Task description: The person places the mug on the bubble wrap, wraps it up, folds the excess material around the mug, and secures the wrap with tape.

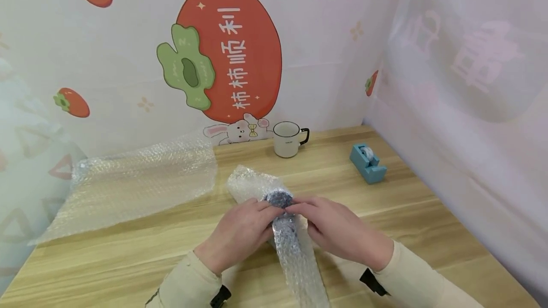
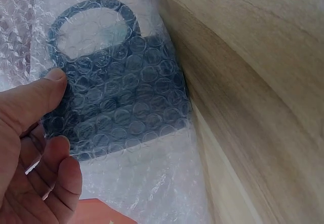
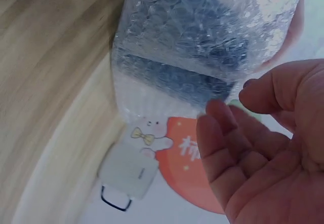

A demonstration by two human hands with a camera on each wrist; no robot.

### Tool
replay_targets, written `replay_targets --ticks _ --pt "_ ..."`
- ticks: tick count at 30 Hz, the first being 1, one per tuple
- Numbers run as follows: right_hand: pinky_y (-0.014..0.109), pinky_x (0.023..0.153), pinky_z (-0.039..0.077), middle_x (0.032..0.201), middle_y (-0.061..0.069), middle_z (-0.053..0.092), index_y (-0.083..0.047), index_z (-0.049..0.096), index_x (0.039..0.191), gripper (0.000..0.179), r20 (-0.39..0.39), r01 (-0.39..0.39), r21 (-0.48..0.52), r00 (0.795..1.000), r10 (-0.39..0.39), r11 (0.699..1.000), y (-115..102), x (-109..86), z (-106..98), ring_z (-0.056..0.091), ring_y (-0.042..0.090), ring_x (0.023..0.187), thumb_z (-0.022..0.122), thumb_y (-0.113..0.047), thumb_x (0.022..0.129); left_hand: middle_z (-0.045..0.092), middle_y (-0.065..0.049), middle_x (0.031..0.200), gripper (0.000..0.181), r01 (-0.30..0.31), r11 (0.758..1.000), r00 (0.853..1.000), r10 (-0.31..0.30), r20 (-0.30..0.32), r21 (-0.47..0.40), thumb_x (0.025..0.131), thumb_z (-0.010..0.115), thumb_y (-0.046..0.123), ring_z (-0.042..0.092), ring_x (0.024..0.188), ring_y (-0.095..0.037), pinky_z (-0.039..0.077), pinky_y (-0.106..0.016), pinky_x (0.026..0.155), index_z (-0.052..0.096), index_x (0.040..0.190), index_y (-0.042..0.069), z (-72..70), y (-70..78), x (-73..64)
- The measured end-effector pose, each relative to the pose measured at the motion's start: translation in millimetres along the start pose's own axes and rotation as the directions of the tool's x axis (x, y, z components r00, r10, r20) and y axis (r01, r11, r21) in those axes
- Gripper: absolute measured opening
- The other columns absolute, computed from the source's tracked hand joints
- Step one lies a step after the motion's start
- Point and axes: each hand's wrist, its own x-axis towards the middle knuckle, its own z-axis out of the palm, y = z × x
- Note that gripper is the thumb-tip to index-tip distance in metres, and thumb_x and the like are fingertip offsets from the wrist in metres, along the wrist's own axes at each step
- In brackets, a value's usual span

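A dark blue mug (image 2: 121,92) lies on its side inside a strip of bubble wrap (image 1: 301,265), its handle showing through the plastic in the left wrist view. My left hand (image 1: 241,232) grips the wrapped mug at one end, thumb on one side and fingers curled at the other. On the opposite end, my right hand (image 1: 338,227) holds the wrapped mug with its thumb and fingertips (image 3: 212,115). The wrap's tail runs toward me between both forearms, and a bunched part extends beyond the hands.
A white mug (image 1: 286,140) with a black handle stands near the back wall. To its right sits a blue tape dispenser (image 1: 368,163) with a roll in it. Another sheet of bubble wrap (image 1: 141,184) spreads over the left of the wooden table (image 1: 141,270).
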Motion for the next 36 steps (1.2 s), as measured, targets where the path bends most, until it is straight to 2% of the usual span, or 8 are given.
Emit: replay_targets --ticks 4,7,11,15,18,20,27,36 --pt "0.039 0.085 0.061 0.136 0.012 0.066 -0.022 0.063 0.139 0.067 -0.061 0.083 -0.129 0.994 -0.091 0.988 -9 -15.4 -5 0.07 0.024 0.114 0.073 0.007 0.08 0.075 0.003 0.108 0.029 -0.012 0.999 1.0 0.011 -0.022 -0.049 0.089 0.079 0.015 0.066 0.088 -0.015 0.056 -0.031 0.077 0.075 0.117 0.014 0.4 -1.8 2.0" --pt "0.042 0.082 0.062 0.142 0.016 0.062 -0.032 0.052 0.15 0.091 -0.025 0.112 -0.266 0.992 -0.123 0.957 -17 -31.0 -6 0.07 0.027 0.112 0.082 0.004 0.072 0.076 0.002 0.111 0.028 -0.012 0.997 1.0 0.011 -0.016 -0.081 0.089 0.078 0.014 0.068 0.095 -0.016 0.057 -0.033 0.083 0.075 0.117 0.014 -0.7 -3.2 2.7" --pt "0.048 0.093 0.058 0.16 0.019 0.044 -0.04 0.031 0.163 0.11 0.05 0.152 -0.388 0.988 -0.144 0.909 -24 -51.0 -2 0.06 0.031 0.128 0.089 -0.01 0.075 0.076 0.001 0.116 0.029 0.0 0.995 1.0 0.0 0.005 -0.095 0.091 0.077 0.014 0.069 0.103 -0.017 0.058 -0.035 0.09 0.075 0.12 0.014 -2.3 -4.9 3.0" --pt "0.052 0.107 0.05 0.167 0.015 0.033 -0.044 0.026 0.164 0.089 0.051 0.238 -0.381 0.97 -0.237 0.894 -28 -60.9 8 0.049 0.034 0.143 0.077 -0.049 0.09 0.076 0.002 0.117 0.029 0.022 0.996 0.999 -0.019 0.028 -0.088 0.091 0.076 0.016 0.069 0.103 -0.017 0.058 -0.036 0.09 0.075 0.12 0.016 -3.0 -5.3 3.2" --pt "0.052 0.113 0.046 0.17 0.011 0.028 -0.045 0.03 0.162 0.081 0.042 0.281 -0.337 0.958 -0.284 0.898 -30 -63.1 14 0.043 0.034 0.148 0.055 -0.077 0.091 0.076 0.004 0.116 0.028 0.039 0.996 0.998 -0.035 0.046 -0.084 0.092 0.077 0.017 0.069 0.103 -0.016 0.058 -0.035 0.09 0.075 0.12 0.017 -2.9 -4.6 2.9" --pt "0.052 0.113 0.045 0.171 0.009 0.026 -0.046 0.037 0.159 0.079 0.048 0.293 -0.32 0.955 -0.293 0.901 -29 -64.1 17 0.041 0.033 0.15 0.045 -0.084 0.09 0.075 0.004 0.116 0.029 0.05 0.995 0.997 -0.045 0.06 -0.087 0.092 0.077 0.018 0.069 0.103 -0.016 0.058 -0.035 0.09 0.075 0.12 0.018 -3.0 -3.8 2.9" --pt "0.051 0.113 0.046 0.169 0.006 0.032 -0.035 0.056 0.138 0.066 0.049 0.314 -0.305 0.948 -0.314 0.899 -23 -70.3 20 0.044 0.031 0.149 0.045 -0.081 0.093 0.075 0.004 0.116 0.03 0.066 0.992 0.994 -0.056 0.089 -0.11 0.092 0.075 0.016 0.067 0.102 -0.016 0.057 -0.035 0.09 0.075 0.121 0.018 -2.5 -2.8 2.9" --pt "0.044 0.114 0.045 0.163 0.003 0.044 -0.027 0.061 0.135 0.064 0.017 0.351 -0.3 0.931 -0.363 0.887 -17 -77.4 20 0.048 0.022 0.146 0.05 -0.076 0.095 0.075 0.006 0.115 0.029 0.072 0.991 0.994 -0.062 0.088 -0.114 0.092 0.075 0.018 0.067 0.1 -0.014 0.057 -0.034 0.088 0.075 0.121 0.019 -2.7 -2.9 3.1"
